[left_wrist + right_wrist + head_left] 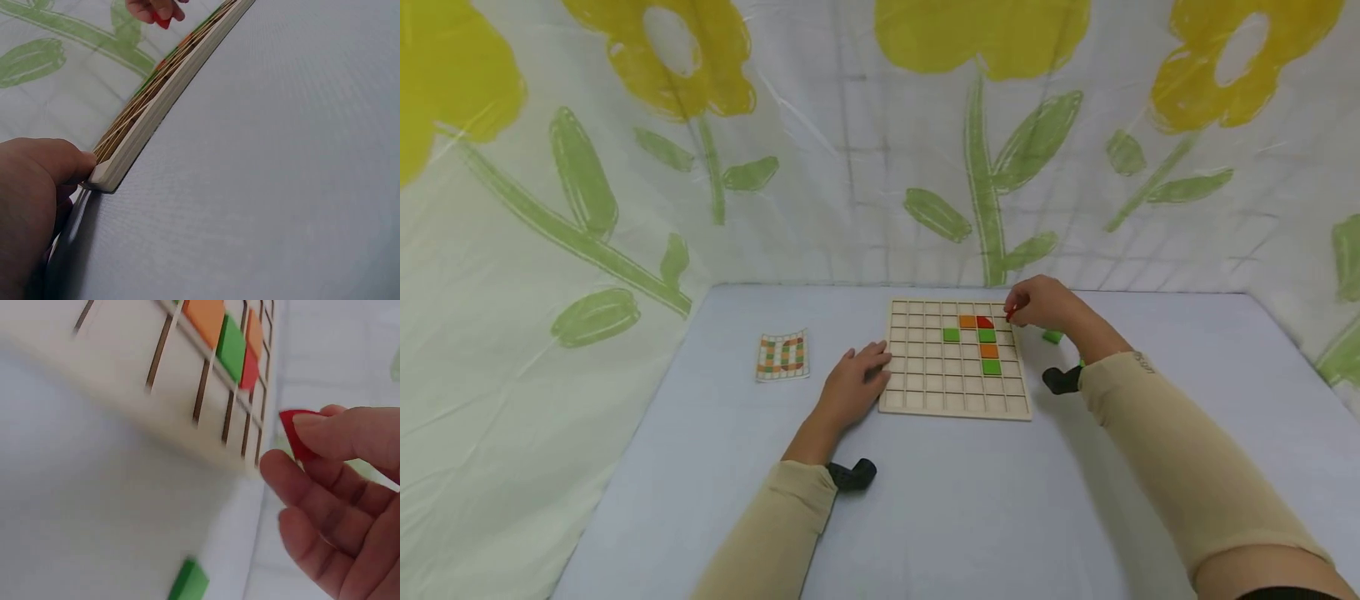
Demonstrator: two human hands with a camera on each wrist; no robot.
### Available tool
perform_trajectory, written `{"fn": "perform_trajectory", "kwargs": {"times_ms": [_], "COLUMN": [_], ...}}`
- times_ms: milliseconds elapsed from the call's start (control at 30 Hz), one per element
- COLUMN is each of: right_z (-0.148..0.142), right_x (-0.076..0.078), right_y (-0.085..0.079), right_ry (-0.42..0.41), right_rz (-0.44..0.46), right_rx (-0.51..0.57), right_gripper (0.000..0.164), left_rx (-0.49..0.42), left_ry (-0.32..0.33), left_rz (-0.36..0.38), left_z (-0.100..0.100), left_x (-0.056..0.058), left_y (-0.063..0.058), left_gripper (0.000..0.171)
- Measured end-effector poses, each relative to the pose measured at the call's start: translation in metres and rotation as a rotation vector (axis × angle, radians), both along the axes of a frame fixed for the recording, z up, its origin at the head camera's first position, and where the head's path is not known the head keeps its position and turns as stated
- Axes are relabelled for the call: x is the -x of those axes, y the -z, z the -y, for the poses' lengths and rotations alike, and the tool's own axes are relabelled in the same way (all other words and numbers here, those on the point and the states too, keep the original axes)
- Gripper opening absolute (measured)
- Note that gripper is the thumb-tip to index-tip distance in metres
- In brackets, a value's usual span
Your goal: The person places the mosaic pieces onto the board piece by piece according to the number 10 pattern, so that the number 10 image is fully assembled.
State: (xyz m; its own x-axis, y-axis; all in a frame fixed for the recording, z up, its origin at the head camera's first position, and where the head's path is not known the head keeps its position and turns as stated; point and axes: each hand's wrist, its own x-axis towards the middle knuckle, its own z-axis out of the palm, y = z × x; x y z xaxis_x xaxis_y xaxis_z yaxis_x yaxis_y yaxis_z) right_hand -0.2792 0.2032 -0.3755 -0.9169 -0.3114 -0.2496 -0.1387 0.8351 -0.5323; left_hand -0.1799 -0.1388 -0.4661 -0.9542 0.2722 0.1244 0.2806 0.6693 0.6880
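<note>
A wooden grid board point(917, 358) lies on the table, with several green, orange and red tiles in its cells toward the right. Against the board's left edge rests my left hand point(853, 385); its thumb point(78, 164) touches the frame near a corner in the left wrist view. My right hand point(1048, 302) is over the board's far right corner. Between thumb and finger it pinches a small red tile point(299, 434) with a pointed corner, held clear of the board. A red tile point(984, 322) and an orange tile point(967, 322) sit side by side in the grid.
Left of the board lies a printed pattern card point(782, 356) with coloured squares. A loose green tile point(1052, 337) is on the table beside the board's right edge, near the right forearm. A flower-painted curtain point(850, 208) hangs behind the table.
</note>
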Motion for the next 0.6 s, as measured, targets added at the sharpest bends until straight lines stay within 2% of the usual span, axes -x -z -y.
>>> {"fn": "perform_trajectory", "kwargs": {"times_ms": [133, 400, 600], "right_z": [0.027, 0.062, 0.077], "right_x": [0.008, 0.02, 0.025], "right_y": [0.004, 0.014, 0.02], "right_ry": [-0.037, -0.035, -0.118], "right_rz": [-0.042, -0.02, -0.04], "right_rx": [0.01, 0.037, 0.006], "right_gripper": [0.017, 0.017, 0.017], "left_rx": [-0.007, 0.007, 0.022], "left_ry": [0.002, 0.014, 0.001], "left_rz": [0.006, 0.003, 0.004], "left_z": [0.0, -0.001, 0.001], "left_x": [0.0, 0.001, 0.0], "left_y": [0.0, -0.001, -0.003], "left_gripper": [0.039, 0.038, 0.038]}}
